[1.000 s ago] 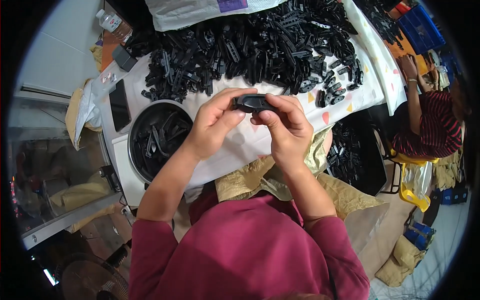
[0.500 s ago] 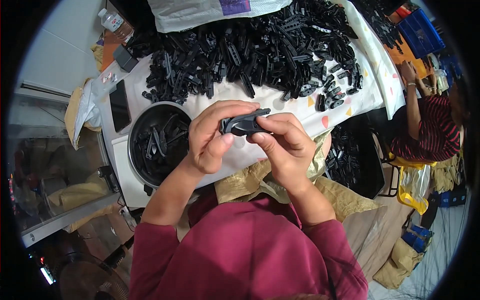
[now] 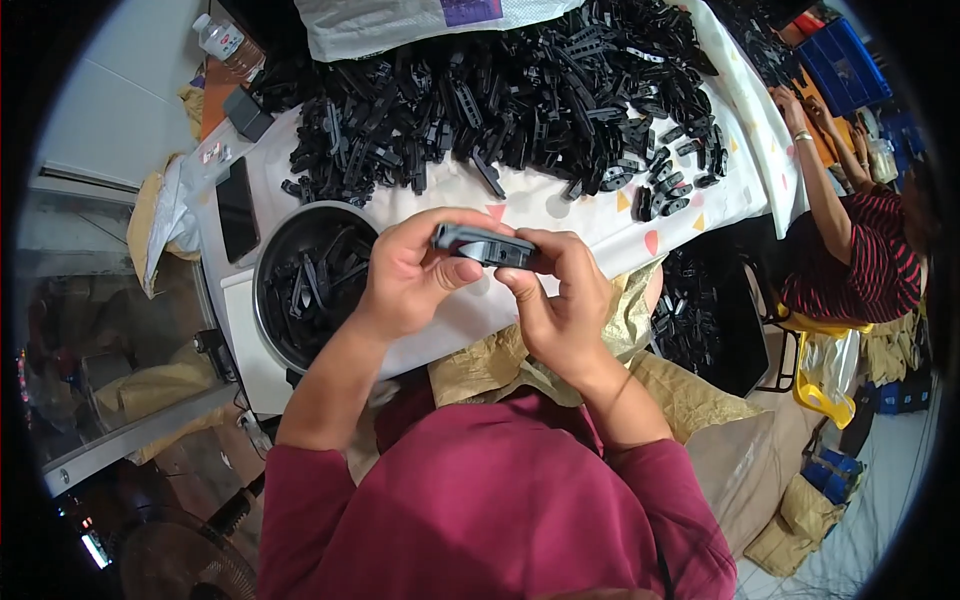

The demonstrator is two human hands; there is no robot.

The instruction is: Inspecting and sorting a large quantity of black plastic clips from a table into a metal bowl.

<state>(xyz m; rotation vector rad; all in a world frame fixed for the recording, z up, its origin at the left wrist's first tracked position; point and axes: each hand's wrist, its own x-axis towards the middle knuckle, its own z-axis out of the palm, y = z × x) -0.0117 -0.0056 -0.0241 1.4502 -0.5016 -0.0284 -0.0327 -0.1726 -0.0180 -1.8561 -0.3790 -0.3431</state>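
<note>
Between my two hands, above the near edge of the table, is a long black plastic part (image 3: pixel 487 248). My left hand (image 3: pixel 412 275) pinches its left end between thumb and fingers. On its right end, the thumb and fingers of my right hand (image 3: pixel 562 295) are closed. Just left of my left hand stands a round metal bowl (image 3: pixel 262 322) with several loose black plastic pieces (image 3: pixel 318 285) in it. Beyond my hands a big heap of similar black parts (image 3: pixel 440 115) covers the far half of the table.
A small group of black parts (image 3: pixel 668 190) lies right of the heap on the patterned tablecloth (image 3: pixel 590 232). A phone (image 3: pixel 238 212) and a bottle (image 3: pixel 228 45) are at the left. A black bin of parts (image 3: pixel 735 340) stands at right, near a seated person in stripes (image 3: pixel 850 255).
The black part has turned in my hands, so a different side faces up, and its right end has dropped. The person at right has moved their arms forward.
</note>
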